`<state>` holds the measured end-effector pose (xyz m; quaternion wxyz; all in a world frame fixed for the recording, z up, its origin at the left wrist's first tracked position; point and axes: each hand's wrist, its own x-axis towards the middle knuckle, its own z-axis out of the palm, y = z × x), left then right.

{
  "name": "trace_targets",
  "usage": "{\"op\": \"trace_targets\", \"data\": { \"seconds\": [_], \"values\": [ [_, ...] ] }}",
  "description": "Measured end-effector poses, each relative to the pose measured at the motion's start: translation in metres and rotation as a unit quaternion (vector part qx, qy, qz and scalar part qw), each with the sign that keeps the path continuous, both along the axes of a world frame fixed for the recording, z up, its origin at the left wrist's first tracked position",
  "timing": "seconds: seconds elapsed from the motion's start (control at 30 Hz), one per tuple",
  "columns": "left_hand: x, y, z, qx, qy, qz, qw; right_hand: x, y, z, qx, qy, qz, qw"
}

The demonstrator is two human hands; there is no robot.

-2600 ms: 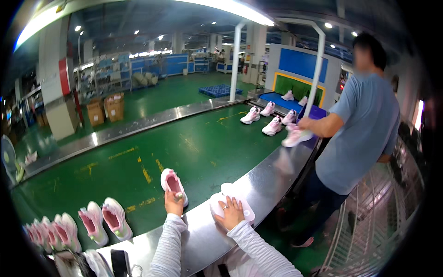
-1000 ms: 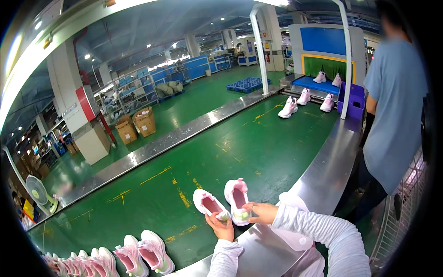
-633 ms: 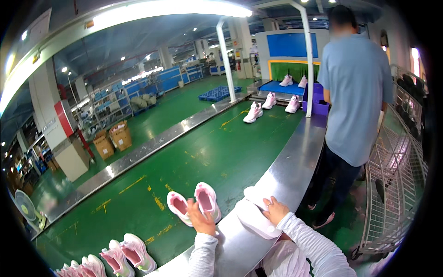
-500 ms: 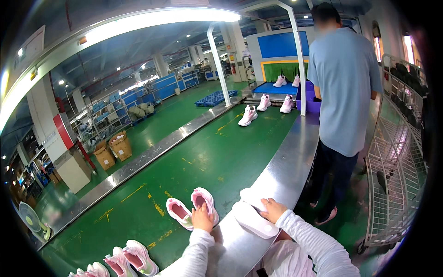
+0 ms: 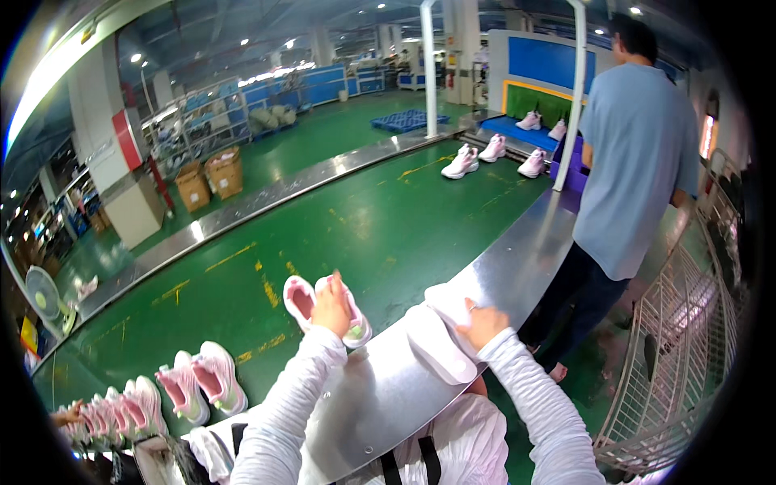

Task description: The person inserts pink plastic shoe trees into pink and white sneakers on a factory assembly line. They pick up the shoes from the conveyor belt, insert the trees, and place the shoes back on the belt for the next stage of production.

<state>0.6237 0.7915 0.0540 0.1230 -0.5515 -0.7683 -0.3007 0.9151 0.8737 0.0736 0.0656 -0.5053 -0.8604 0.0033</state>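
Note:
A pair of pale pink and white sneakers stands on the green conveyor belt in front of me, toes away. My left hand (image 5: 330,311) is on the right one of the two, its fingers over the shoe's opening; the hand hides much of that sneaker (image 5: 356,322). The left sneaker (image 5: 299,301) of the pair stands beside it, untouched. Two white sole-shaped pieces (image 5: 436,347) lie side by side on the metal ledge to the right. My right hand (image 5: 485,325) grips the edge of the farther-right piece (image 5: 449,305), some fingers hidden beneath it.
More sneakers (image 5: 212,380) line the belt at lower left, where another person's hand (image 5: 71,416) reaches in. Several sneakers (image 5: 461,162) stand at the belt's far end. A person in a blue shirt (image 5: 638,162) stands at right by a wire cart (image 5: 671,364).
My view has turned and shifted, bringing more of the sneaker row at lower left into sight. My left hand has moved farther over the sneaker's opening. My right hand stays at the white piece.

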Motion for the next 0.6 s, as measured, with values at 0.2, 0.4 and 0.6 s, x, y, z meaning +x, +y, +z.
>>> {"op": "trace_targets", "data": {
  "seconds": [0.2,0.4,0.6],
  "values": [
    [-0.055,0.008,-0.013,-0.066,-0.138,0.010,0.988,-0.013,0.023,0.025,-0.293,0.366,0.116,0.875],
    [-0.055,0.006,-0.024,-0.066,-0.085,0.050,0.993,-0.112,0.015,0.021,-0.555,0.334,0.279,0.709],
    [-0.062,0.005,-0.037,-0.023,-0.068,0.064,0.995,-0.196,0.028,0.010,-0.543,0.155,0.292,0.772]
  ]
}}
